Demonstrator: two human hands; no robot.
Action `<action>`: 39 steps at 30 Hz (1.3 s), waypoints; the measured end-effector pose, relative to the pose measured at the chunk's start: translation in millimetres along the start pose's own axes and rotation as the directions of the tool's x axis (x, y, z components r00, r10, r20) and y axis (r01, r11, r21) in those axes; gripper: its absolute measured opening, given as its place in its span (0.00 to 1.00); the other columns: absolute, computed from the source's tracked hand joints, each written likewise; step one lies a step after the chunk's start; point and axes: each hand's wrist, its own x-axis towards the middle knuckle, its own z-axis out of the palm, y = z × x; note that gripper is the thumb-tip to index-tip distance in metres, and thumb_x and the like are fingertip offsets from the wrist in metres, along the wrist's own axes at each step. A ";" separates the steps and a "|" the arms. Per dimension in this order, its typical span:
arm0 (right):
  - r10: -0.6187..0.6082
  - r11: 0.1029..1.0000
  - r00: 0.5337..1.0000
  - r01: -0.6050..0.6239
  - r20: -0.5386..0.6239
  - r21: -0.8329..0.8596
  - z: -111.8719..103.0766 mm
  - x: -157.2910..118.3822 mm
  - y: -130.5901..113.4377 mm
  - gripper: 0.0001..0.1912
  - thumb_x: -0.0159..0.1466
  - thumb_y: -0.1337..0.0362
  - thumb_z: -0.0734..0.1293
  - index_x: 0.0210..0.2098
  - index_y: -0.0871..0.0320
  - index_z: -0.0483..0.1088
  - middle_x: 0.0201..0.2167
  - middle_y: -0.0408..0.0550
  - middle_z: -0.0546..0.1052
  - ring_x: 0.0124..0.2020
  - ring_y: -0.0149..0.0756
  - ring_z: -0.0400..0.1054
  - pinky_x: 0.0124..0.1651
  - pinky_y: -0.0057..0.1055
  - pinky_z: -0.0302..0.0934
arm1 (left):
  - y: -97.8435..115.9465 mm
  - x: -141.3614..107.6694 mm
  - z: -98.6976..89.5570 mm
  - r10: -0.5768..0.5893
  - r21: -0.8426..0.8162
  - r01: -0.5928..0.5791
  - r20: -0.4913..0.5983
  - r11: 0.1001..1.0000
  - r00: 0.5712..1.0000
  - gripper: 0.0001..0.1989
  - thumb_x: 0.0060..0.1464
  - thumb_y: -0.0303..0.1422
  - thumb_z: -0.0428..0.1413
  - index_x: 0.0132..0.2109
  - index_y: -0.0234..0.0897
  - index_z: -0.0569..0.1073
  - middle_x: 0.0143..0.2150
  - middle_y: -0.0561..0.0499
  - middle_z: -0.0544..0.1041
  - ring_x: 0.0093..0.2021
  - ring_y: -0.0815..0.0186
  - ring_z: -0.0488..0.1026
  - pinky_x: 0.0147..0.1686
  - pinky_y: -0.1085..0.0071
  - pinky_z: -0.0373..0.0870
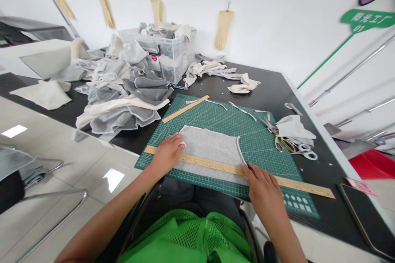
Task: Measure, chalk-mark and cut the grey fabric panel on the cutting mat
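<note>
The left forearm (120, 209), bare, reached forward from the body, slanting inward. At its end the left hand (168, 151) was held low with its back upward, the fingers bent and close together, angled toward the right. The right forearm (282, 228), also bare, slanted forward and to the left. The right hand (263, 183) was low too, back upward, its fingers bent, well apart from the left.

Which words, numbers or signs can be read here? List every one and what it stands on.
"阳光工厂": green sign
"01": same sign, below those characters
"45L": red mark on the label of the clear plastic bin
Too small or blurred to read: the label's other print, and the markings on the near ruler, far ruler and cutting mat.
</note>
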 end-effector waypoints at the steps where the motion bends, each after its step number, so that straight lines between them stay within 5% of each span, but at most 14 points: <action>1: 0.005 1.000 1.000 -0.005 -0.004 -0.008 0.4 0.4 -0.6 0.27 0.65 0.76 0.59 0.61 0.54 0.69 0.59 0.55 0.75 0.57 0.49 0.69 0.61 0.47 0.59 | -1.1 1.3 -1.0 -0.007 0.012 0.007 0.004 1.000 1.000 0.12 0.69 0.35 0.47 0.46 0.39 0.75 0.61 0.47 0.75 0.67 0.57 0.66 0.68 0.55 0.62; 9: -0.030 1.000 0.999 0.030 -0.022 -0.004 -10.2 13.6 -16.7 0.23 0.71 0.59 0.62 0.62 0.61 0.67 0.63 0.67 0.70 0.62 0.58 0.66 0.65 0.58 0.54 | -16.5 11.3 0.1 -0.007 0.054 0.006 0.020 0.999 1.000 0.15 0.70 0.36 0.46 0.53 0.37 0.74 0.61 0.44 0.75 0.67 0.56 0.66 0.67 0.54 0.62; 16: -0.219 0.868 0.974 0.219 -0.054 0.445 -44.1 103.1 -41.8 0.19 0.72 0.60 0.61 0.60 0.52 0.72 0.65 0.56 0.70 0.63 0.49 0.65 0.64 0.49 0.59 | -16.6 9.4 2.0 0.015 0.088 -0.018 0.034 0.996 0.999 0.15 0.71 0.36 0.45 0.52 0.37 0.74 0.63 0.44 0.74 0.68 0.56 0.66 0.69 0.53 0.60; 19: -0.227 0.708 0.972 0.126 0.055 0.695 -30.2 150.3 -30.9 0.17 0.73 0.60 0.59 0.55 0.53 0.75 0.52 0.52 0.80 0.52 0.42 0.74 0.56 0.40 0.65 | -18.0 10.3 1.9 0.014 0.106 -0.017 0.027 0.994 1.000 0.14 0.71 0.36 0.45 0.52 0.37 0.73 0.62 0.44 0.74 0.67 0.55 0.67 0.67 0.51 0.62; 21: -0.203 0.680 0.970 0.039 0.137 0.732 -12.0 170.2 -18.3 0.16 0.72 0.60 0.60 0.50 0.56 0.77 0.44 0.52 0.82 0.44 0.43 0.76 0.49 0.39 0.68 | -19.0 11.7 0.7 0.036 0.098 -0.040 0.037 0.994 0.999 0.14 0.71 0.35 0.45 0.51 0.38 0.73 0.62 0.44 0.75 0.66 0.55 0.68 0.66 0.51 0.64; 27: -0.090 0.592 0.991 -0.027 0.099 0.805 29.0 172.3 3.3 0.15 0.71 0.60 0.61 0.47 0.56 0.78 0.44 0.51 0.82 0.45 0.42 0.75 0.51 0.39 0.66 | -15.1 24.0 -11.0 0.056 0.141 -0.069 0.095 0.988 0.994 0.13 0.70 0.36 0.44 0.48 0.39 0.72 0.54 0.44 0.79 0.56 0.57 0.76 0.56 0.58 0.71; 30: -0.074 0.561 0.990 -0.055 0.117 0.826 34.8 171.7 3.7 0.14 0.69 0.60 0.62 0.46 0.55 0.78 0.43 0.51 0.82 0.44 0.42 0.76 0.50 0.39 0.67 | -10.7 46.3 -20.4 0.011 0.168 -0.044 0.188 0.985 0.982 0.13 0.70 0.36 0.44 0.42 0.40 0.71 0.39 0.49 0.80 0.40 0.61 0.78 0.42 0.66 0.72; 33: -0.069 0.551 0.985 -0.097 0.161 0.829 37.5 176.3 3.9 0.13 0.68 0.60 0.64 0.47 0.56 0.78 0.41 0.51 0.82 0.41 0.42 0.76 0.47 0.39 0.68 | -10.7 85.7 -25.7 -0.021 0.181 -0.017 0.207 0.983 0.978 0.13 0.70 0.37 0.44 0.39 0.41 0.70 0.35 0.51 0.78 0.38 0.63 0.77 0.39 0.69 0.69; 39: -0.050 0.543 0.979 -0.138 0.195 0.828 39.7 180.9 5.9 0.13 0.67 0.58 0.65 0.44 0.55 0.78 0.38 0.49 0.82 0.39 0.41 0.76 0.43 0.36 0.66 | -27.8 174.6 -3.0 -0.017 0.204 0.021 -0.023 0.979 1.000 0.15 0.70 0.35 0.43 0.39 0.39 0.73 0.39 0.47 0.77 0.43 0.61 0.75 0.43 0.67 0.69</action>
